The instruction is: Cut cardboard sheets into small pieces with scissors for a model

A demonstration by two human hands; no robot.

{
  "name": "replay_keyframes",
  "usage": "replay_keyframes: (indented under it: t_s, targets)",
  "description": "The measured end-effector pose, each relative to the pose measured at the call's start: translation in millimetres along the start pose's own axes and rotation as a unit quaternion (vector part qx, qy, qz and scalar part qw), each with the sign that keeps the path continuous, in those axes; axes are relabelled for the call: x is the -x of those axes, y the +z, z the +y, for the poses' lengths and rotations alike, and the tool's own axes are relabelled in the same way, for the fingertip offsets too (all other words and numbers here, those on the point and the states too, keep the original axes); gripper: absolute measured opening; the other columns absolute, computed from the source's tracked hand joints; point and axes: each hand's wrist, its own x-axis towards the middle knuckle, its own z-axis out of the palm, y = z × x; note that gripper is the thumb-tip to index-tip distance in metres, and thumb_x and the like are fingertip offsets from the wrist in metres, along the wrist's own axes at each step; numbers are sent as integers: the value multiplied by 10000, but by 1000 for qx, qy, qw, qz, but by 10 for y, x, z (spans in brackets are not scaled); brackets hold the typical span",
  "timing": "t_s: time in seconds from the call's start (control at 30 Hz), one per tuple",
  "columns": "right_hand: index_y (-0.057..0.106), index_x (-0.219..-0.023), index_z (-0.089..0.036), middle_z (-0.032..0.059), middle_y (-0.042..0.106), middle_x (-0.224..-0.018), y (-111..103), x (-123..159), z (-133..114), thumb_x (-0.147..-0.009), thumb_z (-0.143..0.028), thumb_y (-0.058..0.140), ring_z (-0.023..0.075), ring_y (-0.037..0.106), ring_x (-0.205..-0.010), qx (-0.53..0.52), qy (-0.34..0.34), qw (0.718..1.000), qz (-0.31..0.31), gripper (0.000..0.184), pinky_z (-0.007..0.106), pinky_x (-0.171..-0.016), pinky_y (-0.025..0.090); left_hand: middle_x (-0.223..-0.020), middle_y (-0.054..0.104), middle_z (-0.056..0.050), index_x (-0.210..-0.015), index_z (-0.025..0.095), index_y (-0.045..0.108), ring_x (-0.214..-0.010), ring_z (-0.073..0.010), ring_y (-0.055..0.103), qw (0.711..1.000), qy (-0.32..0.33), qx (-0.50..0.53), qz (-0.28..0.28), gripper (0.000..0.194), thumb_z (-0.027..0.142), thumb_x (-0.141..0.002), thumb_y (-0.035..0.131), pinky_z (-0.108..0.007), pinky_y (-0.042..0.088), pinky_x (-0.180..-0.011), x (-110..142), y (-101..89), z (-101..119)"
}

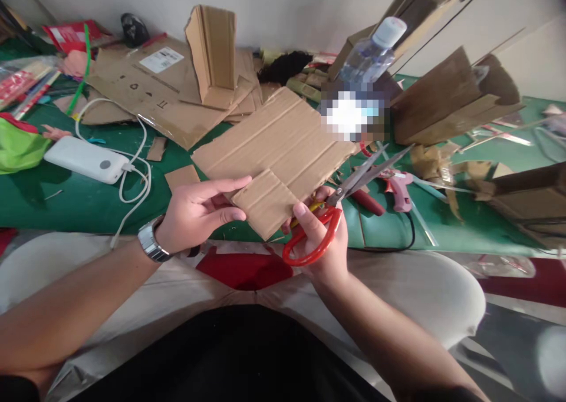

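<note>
A small rectangular piece of cardboard (267, 204) is pinched at its left edge by my left hand (190, 213), thumb below and fingers above. My right hand (327, 249) holds a pair of scissors (339, 194) with red handles, its blades parted and pointing away to the upper right. The thumb of that hand rests at the right corner of the small piece. A thin yellow item, partly hidden, also shows among the right fingers; its kind I cannot make out. Behind the small piece lies a larger cardboard sheet (283, 137) with crease lines.
On the green table (150, 210) a white power bank (88, 159) with a cable lies left. A folded cardboard form (216, 54) stands behind. To the right are a water bottle (369, 57), a pink glue gun (399, 190) and cardboard boxes (433, 98).
</note>
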Motion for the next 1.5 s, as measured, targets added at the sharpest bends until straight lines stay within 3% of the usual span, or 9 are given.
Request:
replay_keyframes:
  t_s: [0.13, 0.33, 0.47, 0.67, 0.87, 1.17, 1.5]
  targets:
    - [583, -1008, -296, -77, 598, -832, -28, -26, 11, -791, -360, 992, 116, 656, -581, 11, -45, 999, -9, 467, 253, -504, 574, -1215, 868, -107, -1290, 242, 843, -878, -209, 860, 999, -39, 22, 9, 425, 325, -884, 938, -249, 726, -747, -6, 13, -28]
    - [628, -1052, -309, -72, 592, -750, -69, -57, -10, -868, -517, 927, 147, 661, -530, 96, -90, 990, -45, 408, 310, -504, 624, -982, 884, -63, -1229, 257, 867, -621, -130, 748, 998, -55, 39, 12, 403, 333, -847, 966, -207, 621, -549, -10, 17, -21]
    - [632, -1053, -289, -75, 602, -714, -91, -76, -30, -931, -554, 861, 154, 689, -529, 120, -93, 985, -82, 371, 310, -525, 647, -948, 879, -58, -1181, 262, 882, -605, -116, 713, 996, -66, 51, 23, 379, 356, -827, 980, -202, 585, -537, -10, 20, -23]
    - [636, -1012, -277, -66, 620, -709, -105, -96, -65, -948, -555, 845, 139, 664, -516, 140, -112, 980, -90, 354, 289, -491, 635, -1067, 879, -100, -1147, 217, 873, -744, -160, 772, 994, -68, 81, 18, 391, 373, -809, 993, -236, 641, -631, -3, 32, -44]
    - [625, -1008, -278, -74, 609, -699, -116, -91, -71, -952, -555, 841, 135, 650, -497, 146, -126, 976, -105, 355, 282, -472, 635, -982, 874, -80, -1144, 211, 866, -697, -137, 754, 993, -59, 102, 16, 371, 316, -813, 994, -210, 628, -606, -10, 33, -22]
    - [661, -924, -262, -46, 652, -746, -122, -112, -102, -973, -527, 837, 101, 615, -536, 199, -236, 946, -98, 321, 230, -472, 511, -905, 838, -48, -1120, 196, 845, -581, -84, 681, 993, -49, 105, -1, 399, 323, -781, 1012, -138, 526, -472, -15, 7, -50]
    - [641, -960, -271, -44, 630, -777, -170, -99, -28, -965, -605, 808, 108, 581, -490, 218, -247, 941, -80, 373, 255, -426, 465, -854, 798, -11, -1187, 215, 829, -537, -61, 625, 995, -38, 91, -24, 333, 245, -873, 935, -139, 502, -457, -7, 7, -44]
